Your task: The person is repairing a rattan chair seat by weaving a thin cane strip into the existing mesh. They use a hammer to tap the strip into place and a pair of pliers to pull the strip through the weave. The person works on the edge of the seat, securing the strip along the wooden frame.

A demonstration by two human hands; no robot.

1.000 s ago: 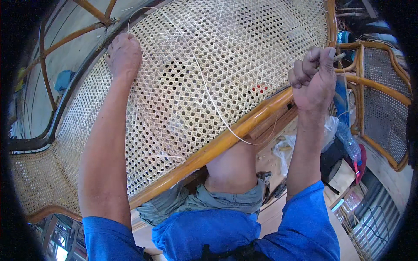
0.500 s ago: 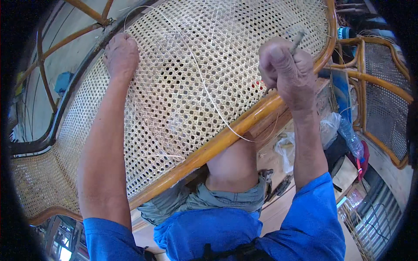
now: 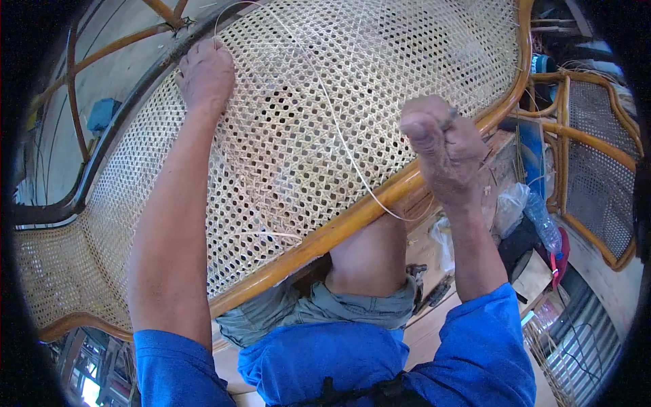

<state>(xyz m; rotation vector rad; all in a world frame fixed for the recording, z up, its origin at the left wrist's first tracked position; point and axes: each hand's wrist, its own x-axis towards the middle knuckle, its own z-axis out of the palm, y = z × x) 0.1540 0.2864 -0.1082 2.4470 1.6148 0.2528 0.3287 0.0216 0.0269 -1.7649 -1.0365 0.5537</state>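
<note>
A woven cane panel in a varnished rattan frame lies across my lap. At its far left edge, my left hand is closed, fingertips pinching the end of a thin pale cane strand. That strand arcs up from the fingers, crosses over the weave and hangs in a loop past the near frame rail. Above the right part of the panel, my right hand makes a fist around a slim greyish stick-like tool. Most of the tool is hidden by the fingers.
Another rattan piece with a woven panel stands at the right. Clear plastic bags, a plastic bottle and a red item lie near my right arm. Dark curved poles border the far left.
My right hand has turned, so less of the tool shows above the fist. The panel and my left hand appear shifted slightly right in view. The left hand still grips the strand.
</note>
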